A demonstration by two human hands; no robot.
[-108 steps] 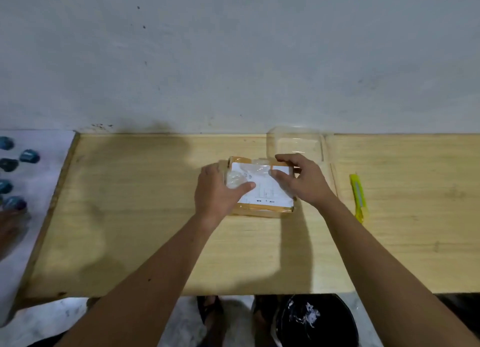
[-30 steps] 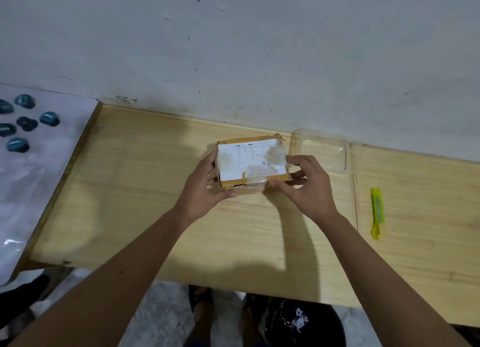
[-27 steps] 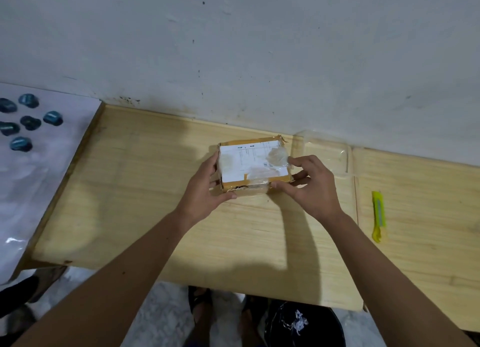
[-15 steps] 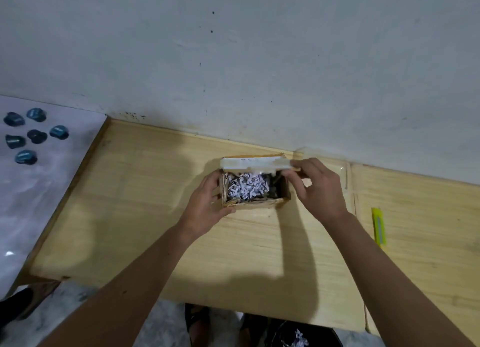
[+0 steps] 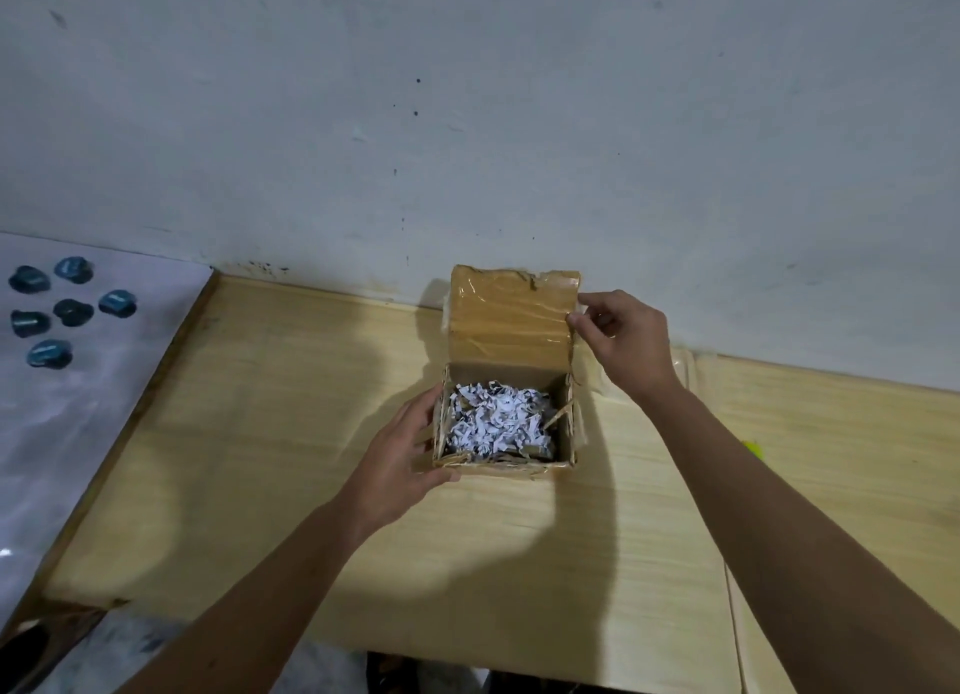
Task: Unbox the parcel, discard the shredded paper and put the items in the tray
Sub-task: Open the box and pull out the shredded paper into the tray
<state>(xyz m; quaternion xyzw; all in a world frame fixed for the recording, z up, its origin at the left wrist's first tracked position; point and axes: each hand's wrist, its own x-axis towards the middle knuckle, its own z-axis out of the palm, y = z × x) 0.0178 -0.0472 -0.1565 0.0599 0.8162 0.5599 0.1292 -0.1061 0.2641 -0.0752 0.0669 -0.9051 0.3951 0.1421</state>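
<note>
Standing open near the wooden bench's (image 5: 291, 433) far edge, one taped cardboard parcel (image 5: 506, 418) brims with crinkled white shredded paper (image 5: 496, 420). The left hand (image 5: 402, 465) clasps its side; the right hand (image 5: 621, 337) pinches the raised lid (image 5: 511, 317).

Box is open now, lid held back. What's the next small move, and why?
Probably let the right hand release the lid and pinch out the shredded paper, while the left hand steadies the box. The paper fills the top and hides any items.
</note>
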